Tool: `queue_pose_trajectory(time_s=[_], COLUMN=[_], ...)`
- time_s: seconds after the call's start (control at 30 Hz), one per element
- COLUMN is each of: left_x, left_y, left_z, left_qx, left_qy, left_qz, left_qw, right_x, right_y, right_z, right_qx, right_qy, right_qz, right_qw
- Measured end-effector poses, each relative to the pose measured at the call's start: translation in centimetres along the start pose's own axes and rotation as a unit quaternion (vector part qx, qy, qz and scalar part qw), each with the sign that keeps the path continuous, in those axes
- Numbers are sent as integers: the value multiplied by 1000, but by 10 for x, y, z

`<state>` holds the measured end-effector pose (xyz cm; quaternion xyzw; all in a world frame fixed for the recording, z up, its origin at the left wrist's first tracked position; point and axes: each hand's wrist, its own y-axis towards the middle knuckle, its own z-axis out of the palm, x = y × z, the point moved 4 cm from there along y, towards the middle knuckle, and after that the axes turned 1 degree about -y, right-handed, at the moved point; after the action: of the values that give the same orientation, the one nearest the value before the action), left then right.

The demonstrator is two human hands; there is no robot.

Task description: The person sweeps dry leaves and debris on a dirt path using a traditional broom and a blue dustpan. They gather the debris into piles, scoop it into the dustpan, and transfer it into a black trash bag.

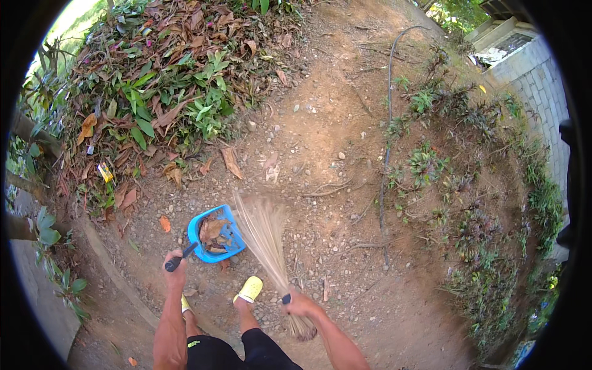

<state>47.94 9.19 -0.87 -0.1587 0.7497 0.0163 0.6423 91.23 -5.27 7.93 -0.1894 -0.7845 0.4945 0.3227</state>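
Note:
My left hand (175,264) is closed around the black handle of a blue dustpan (237,245). Dry brown leaves (213,229) lie inside the pan, which is over the pebbly ground in front of my feet. In my right hand (300,303) is a stick broom (266,240), gripped at its dark binding. Its long pale bristles fan up and to the left, blurred at the tips, close to the pan's right edge. The short butt of the broom sticks out below my hand.
A large heap of green and brown leaves (166,80) fills the upper left. A dark hose (390,98) runs along the dirt to the right, before low plants (425,163). A block wall (542,86) stands far right. My yellow clogs (251,288) are on the ground below the pan.

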Motion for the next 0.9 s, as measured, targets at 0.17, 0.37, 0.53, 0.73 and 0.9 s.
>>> queue_pose_trajectory(time_s=[0.17, 0.37, 0.53, 0.73, 0.9], left_x=[22, -32, -29, -26, -17], left_y=[5, 1, 1, 1, -13], left_z=[12, 11, 31, 19, -15], left_qx=[-1, -14, 19, -21, -69], left_qy=[14, 88, 64, 59, -56], left_qz=[52, 35, 10, 4, -49], left_qw=[999, 995, 998, 998, 995], right_x=[-4, 0, 17, 63, 59], right_y=[-143, -86, 50, -60, -127], right_z=[-38, -122, -108, -71, -143], right_qx=[11, -188, -88, 33, -41], right_qy=[80, 38, -20, -103, -29], right_qz=[17, 27, 36, 27, 108], right_qw=[997, 981, 995, 994, 993])
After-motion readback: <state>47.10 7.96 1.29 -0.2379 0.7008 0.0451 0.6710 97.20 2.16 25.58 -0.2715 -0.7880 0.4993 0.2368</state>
